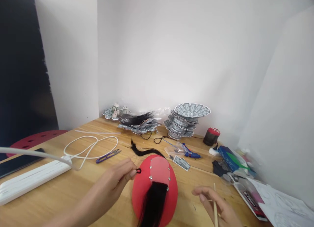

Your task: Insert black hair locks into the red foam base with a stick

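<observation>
the left hand (120,175) is pinching a black loop (140,170), the right hand (223,209) holding a thin stick (215,208). the red dome (139,195) is sitting between them on the table (115,214); black hair (154,202) is covering the patch's (159,170) lower end, the bare upper part seemingly lacking hair yet.
</observation>
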Demonstrator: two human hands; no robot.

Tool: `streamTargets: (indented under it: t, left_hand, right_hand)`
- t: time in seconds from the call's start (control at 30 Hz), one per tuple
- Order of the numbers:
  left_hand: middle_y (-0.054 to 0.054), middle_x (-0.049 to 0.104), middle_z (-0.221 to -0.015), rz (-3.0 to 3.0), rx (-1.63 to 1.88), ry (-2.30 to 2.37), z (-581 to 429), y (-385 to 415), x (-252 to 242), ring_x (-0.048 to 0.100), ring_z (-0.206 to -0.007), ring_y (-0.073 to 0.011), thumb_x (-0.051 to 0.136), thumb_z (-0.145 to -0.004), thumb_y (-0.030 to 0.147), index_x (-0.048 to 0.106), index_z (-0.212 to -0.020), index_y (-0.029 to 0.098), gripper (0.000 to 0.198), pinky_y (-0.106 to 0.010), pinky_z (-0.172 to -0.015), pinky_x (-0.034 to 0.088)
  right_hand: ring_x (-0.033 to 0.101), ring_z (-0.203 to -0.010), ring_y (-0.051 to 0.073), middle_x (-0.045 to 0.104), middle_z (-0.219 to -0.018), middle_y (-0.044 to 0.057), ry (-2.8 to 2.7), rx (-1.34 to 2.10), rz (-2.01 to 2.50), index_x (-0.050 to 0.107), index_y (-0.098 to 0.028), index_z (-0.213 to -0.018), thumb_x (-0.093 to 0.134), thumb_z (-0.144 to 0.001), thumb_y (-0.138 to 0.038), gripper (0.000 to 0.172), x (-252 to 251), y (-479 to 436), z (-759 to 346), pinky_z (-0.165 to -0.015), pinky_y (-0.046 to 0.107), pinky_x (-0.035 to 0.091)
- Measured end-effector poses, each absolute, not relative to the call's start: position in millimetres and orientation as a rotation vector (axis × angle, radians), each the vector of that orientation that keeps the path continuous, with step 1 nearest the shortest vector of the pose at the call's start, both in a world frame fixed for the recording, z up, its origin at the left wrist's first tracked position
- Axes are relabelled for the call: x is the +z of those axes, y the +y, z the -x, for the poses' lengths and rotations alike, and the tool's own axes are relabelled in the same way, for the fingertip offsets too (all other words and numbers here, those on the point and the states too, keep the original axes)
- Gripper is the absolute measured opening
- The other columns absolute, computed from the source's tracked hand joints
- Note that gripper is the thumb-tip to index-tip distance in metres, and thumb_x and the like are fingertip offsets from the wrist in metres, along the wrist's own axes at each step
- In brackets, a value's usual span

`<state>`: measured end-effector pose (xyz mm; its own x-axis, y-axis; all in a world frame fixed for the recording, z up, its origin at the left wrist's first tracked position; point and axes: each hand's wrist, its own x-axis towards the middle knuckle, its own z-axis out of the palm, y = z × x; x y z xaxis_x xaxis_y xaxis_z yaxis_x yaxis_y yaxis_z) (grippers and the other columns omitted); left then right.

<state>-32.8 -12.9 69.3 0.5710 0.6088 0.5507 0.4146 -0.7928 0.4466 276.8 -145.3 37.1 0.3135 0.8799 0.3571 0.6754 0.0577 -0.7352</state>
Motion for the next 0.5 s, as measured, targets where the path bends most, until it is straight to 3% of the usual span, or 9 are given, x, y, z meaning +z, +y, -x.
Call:
streamTargets:
  t: [0.1, 0.17, 0.27, 0.4, 0.5]
  left_hand:
    - [-0.001, 0.067, -0.079, -2.648, 1.022, 0.797, 29, -15, 57, 0.066, -0.067, -0.0163, 0.033, -0.099, 0.01, 0.051, -0.076, 0.022, 0.031, -0.024, -0.061, 0.052]
    - [-0.007, 0.075, -0.099, -2.725, 1.021, 0.755, 28, -16, 49, 0.074, -0.083, -0.0223, 0.033, -0.094, 0.003, 0.058, -0.084, 0.021, 0.032, -0.03, -0.069, 0.058]
    - [-0.011, 0.073, -0.125, -2.804, 1.039, 0.692, 25, -13, 35, 0.075, -0.104, -0.0304, 0.033, -0.088, -0.004, 0.061, -0.092, 0.021, 0.038, -0.038, -0.077, 0.063]
    - [-0.014, 0.074, -0.125, -2.834, 1.106, 0.581, 14, -3, 20, 0.077, -0.103, -0.0283, 0.033, -0.088, -0.006, 0.06, -0.098, 0.02, 0.038, -0.033, -0.073, 0.065]
    - [-0.015, 0.076, -0.121, -2.848, 1.149, 0.42, 3, 6, 16, 0.076, -0.107, -0.0247, 0.034, -0.089, -0.005, 0.06, -0.099, 0.019, 0.037, -0.028, -0.079, 0.063]
  right_hand:
    - [0.079, -0.079, 0.025, 0.08, -0.082, 0.005, -1.421, 0.254, 1.688, 0.075, -0.027, -0.083, 0.055, -0.09, -0.056, 0.036, 42, -138, -265, -0.067, 0.027, 0.062]
    - [0.079, -0.081, 0.024, 0.081, -0.086, 0.005, -1.423, 0.252, 1.651, 0.075, -0.026, -0.087, 0.05, -0.096, -0.048, 0.035, 45, -132, -254, -0.069, 0.027, 0.062]
    - [0.078, -0.092, 0.023, 0.081, -0.099, 0.005, -1.53, 0.161, 1.598, 0.073, -0.027, -0.101, 0.045, -0.1, -0.037, 0.03, 44, -120, -237, -0.077, 0.03, 0.064]
    - [0.074, -0.11, 0.023, 0.077, -0.121, 0.006, -1.873, -0.239, 1.405, 0.064, -0.027, -0.122, 0.051, -0.097, -0.02, 0.028, 25, -104, -223, -0.091, 0.038, 0.062]
    - [0.072, -0.115, 0.024, 0.075, -0.126, 0.008, -2.029, -0.396, 1.31, 0.06, -0.024, -0.122, 0.054, -0.093, -0.013, 0.032, 9, -96, -219, -0.094, 0.04, 0.062]
